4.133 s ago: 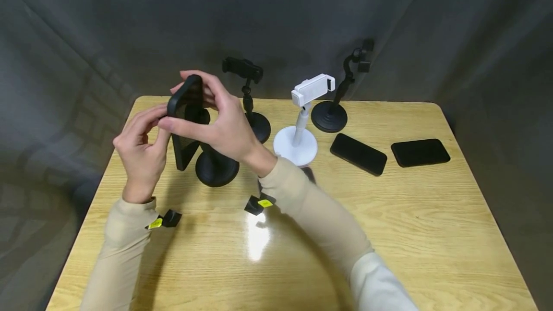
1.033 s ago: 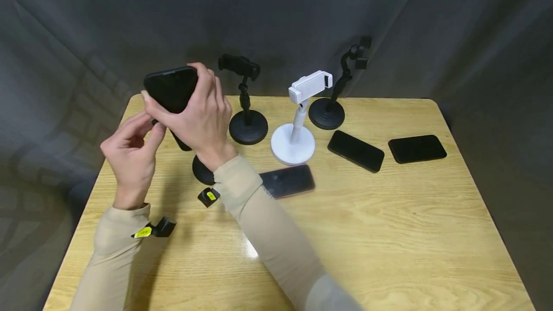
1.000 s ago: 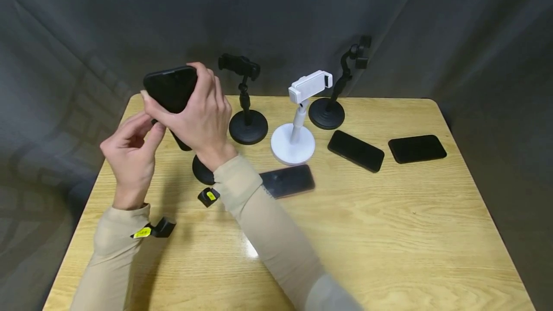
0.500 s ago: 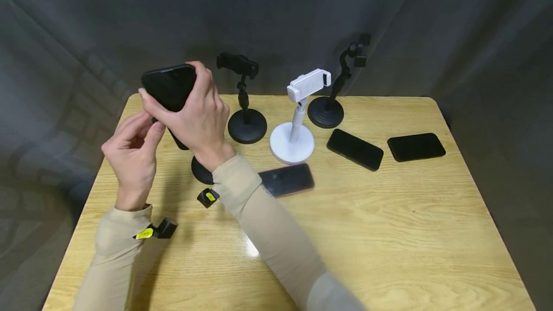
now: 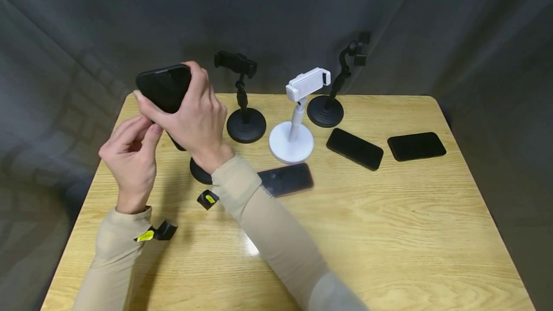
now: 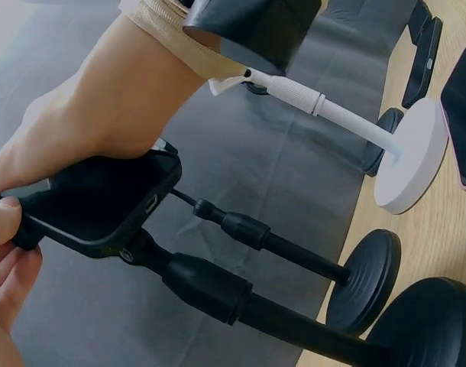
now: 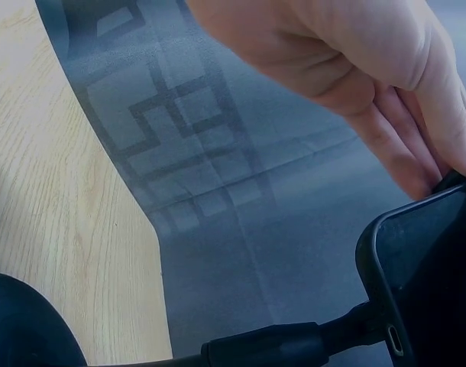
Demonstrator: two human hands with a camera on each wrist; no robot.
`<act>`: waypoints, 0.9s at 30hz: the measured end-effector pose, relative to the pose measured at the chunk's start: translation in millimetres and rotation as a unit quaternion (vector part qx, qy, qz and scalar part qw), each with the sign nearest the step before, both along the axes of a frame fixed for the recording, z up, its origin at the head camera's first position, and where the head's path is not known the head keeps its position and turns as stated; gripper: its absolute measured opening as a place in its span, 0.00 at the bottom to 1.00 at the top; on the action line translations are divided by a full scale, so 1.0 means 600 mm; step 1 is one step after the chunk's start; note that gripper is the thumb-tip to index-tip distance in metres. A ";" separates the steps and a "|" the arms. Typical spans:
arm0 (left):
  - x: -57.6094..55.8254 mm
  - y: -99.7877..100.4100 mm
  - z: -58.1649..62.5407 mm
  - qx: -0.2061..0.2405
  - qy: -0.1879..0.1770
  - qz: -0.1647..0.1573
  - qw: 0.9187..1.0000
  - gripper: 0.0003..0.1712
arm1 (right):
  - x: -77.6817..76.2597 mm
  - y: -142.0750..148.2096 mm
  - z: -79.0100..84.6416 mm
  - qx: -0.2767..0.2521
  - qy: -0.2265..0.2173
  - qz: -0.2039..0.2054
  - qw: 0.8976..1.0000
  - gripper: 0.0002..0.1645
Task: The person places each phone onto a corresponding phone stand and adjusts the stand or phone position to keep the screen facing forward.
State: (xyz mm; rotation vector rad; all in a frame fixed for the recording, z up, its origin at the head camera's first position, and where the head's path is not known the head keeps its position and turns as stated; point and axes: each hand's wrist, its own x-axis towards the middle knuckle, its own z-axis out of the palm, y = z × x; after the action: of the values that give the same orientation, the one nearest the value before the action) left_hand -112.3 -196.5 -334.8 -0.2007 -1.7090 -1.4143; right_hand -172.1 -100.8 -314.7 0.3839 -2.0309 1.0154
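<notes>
Over at the far left, there was the left hand (image 5: 129, 152), fingers bent, thumb and fingertips pinched together on a dark clip (image 6: 27, 238) at the corner of the raised phone (image 5: 166, 88)! Up between both hands sat that phone, tilted, the neck of a black stand (image 6: 206, 287) running up behind it; whether the clip was part of that stand, I couldn't tell. Next along, the right hand (image 5: 196, 109) had its fingers curled round the phone's far edge, thumb along the near one. Straight below that grip, the stand's round base (image 5: 200, 172) peeked out on the table (image 5: 410, 234). Just right of the grip stood a second black stand (image 5: 243, 100); lower down lay a pink-rimmed phone (image 5: 287, 180), partly covered by the right sleeve (image 5: 263, 224). Farther right rose a white stand (image 5: 297, 116), then a third black stand (image 5: 335, 89) behind it. And well right of the grip, two dark phones lay flat: a slanted phone (image 5: 355, 149), then a straighter phone (image 5: 416, 147)!
</notes>
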 end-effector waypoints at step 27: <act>-0.011 0.002 -0.020 0.054 0.029 -0.027 0.998 0.15 | 0.025 0.096 -0.055 -0.087 -0.184 0.308 0.929 0.32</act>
State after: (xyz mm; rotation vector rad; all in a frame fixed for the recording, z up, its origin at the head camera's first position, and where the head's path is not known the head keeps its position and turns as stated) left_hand -118.8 -195.0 -347.1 -0.2269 -1.5851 -1.5225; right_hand -157.3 -43.3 -347.6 0.8195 -2.1689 1.7475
